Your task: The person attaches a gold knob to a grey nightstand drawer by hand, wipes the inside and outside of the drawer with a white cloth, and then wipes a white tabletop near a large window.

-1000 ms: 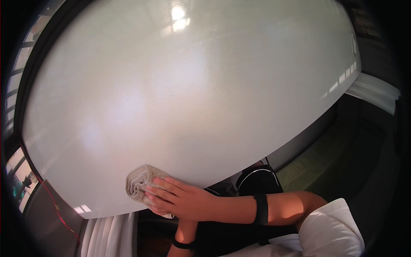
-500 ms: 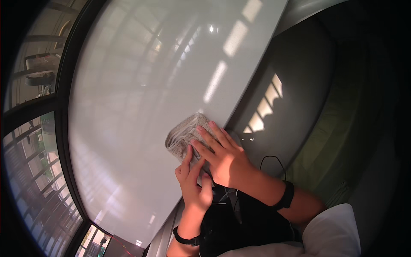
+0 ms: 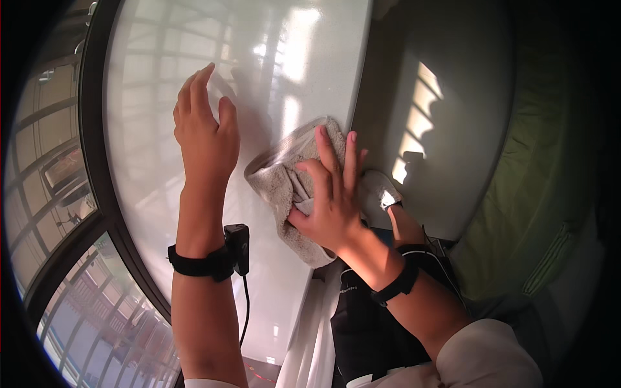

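Observation:
A grey-beige terry cloth (image 3: 272,187) lies rumpled on the glossy white tabletop (image 3: 155,84), close to its right edge. Over the cloth's right part is my right hand (image 3: 336,200), its thumb and bent index finger around a bunched fold while the other fingers stretch along the fabric. Up and to the left, my left hand (image 3: 204,136) is raised over the table, touching nothing, with thumb and fingers apart. Each wrist wears a black strap; a small black device (image 3: 237,249) with a cable sits at the left one.
Along the left runs a dark window frame (image 3: 97,129) with barred panes. Beyond the table's right edge lies a grey floor (image 3: 388,84) with sunlight patches and my foot in a light shoe (image 3: 381,189). Green fabric (image 3: 524,194) is at far right; a white curtain-like cloth (image 3: 314,330) hangs below.
My left hand has lifted off the cloth and moved up and left. The cloth has opened out somewhat under my right hand. The view has shifted, and a foot now shows.

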Action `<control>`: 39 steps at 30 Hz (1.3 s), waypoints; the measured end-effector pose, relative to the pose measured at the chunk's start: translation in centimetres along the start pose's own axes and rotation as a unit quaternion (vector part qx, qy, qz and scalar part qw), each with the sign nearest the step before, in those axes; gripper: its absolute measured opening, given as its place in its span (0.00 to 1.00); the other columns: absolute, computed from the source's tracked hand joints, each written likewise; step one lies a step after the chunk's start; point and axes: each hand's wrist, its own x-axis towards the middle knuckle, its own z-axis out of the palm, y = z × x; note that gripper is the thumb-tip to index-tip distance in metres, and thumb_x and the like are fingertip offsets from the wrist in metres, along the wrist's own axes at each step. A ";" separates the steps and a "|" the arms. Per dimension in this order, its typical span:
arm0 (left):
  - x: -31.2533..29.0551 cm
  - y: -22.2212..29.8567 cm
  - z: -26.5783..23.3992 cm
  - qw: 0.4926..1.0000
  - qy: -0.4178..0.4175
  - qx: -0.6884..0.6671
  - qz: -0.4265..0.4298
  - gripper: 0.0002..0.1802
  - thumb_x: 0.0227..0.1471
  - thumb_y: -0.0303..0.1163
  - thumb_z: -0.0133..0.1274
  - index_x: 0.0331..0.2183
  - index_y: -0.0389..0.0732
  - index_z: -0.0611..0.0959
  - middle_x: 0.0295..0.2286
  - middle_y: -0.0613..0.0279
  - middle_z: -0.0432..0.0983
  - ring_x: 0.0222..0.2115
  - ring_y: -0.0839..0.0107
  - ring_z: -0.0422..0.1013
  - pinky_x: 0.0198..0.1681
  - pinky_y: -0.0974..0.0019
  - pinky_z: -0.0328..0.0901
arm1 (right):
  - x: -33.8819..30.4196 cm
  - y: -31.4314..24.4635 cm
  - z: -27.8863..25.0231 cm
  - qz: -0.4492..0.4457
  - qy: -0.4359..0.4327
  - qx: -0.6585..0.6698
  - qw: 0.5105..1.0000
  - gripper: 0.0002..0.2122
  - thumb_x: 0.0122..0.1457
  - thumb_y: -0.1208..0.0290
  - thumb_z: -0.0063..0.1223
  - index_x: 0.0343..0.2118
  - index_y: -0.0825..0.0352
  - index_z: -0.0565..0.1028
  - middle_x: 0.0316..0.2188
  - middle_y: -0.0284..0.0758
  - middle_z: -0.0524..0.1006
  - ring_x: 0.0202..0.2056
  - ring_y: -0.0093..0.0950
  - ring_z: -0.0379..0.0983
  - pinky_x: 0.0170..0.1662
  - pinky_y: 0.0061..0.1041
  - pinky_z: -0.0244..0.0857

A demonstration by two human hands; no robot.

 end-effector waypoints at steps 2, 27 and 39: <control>2.2 0.2 2.8 0.999 -0.004 0.049 -0.002 0.25 0.58 0.38 0.45 0.57 0.52 0.70 0.59 0.56 0.61 0.60 0.54 0.57 0.59 0.43 0.50 | 3.5 1.4 -0.8 0.010 0.032 -0.030 0.999 0.31 0.41 0.67 0.67 0.49 0.61 0.65 0.67 0.48 0.50 0.66 0.64 0.35 0.58 0.76 0.34; 1.4 0.8 5.7 0.984 -0.044 0.165 -0.052 0.31 0.57 0.35 0.37 0.61 0.38 0.66 0.63 0.47 0.54 0.64 0.50 0.46 0.61 0.45 0.40 | 42.6 11.7 -6.4 0.347 0.169 -0.187 0.903 0.40 0.55 0.48 0.54 0.65 0.65 0.52 0.52 0.50 0.66 0.48 0.50 0.71 0.49 0.47 0.68; 17.5 8.2 9.2 0.939 0.011 0.032 -0.342 0.28 0.61 0.37 0.37 0.60 0.37 0.61 0.63 0.45 0.46 0.63 0.41 0.42 0.62 0.39 0.37 | 56.8 18.0 -9.2 0.320 0.208 -0.172 0.908 0.36 0.56 0.49 0.51 0.62 0.64 0.55 0.51 0.53 0.68 0.49 0.51 0.71 0.49 0.46 0.69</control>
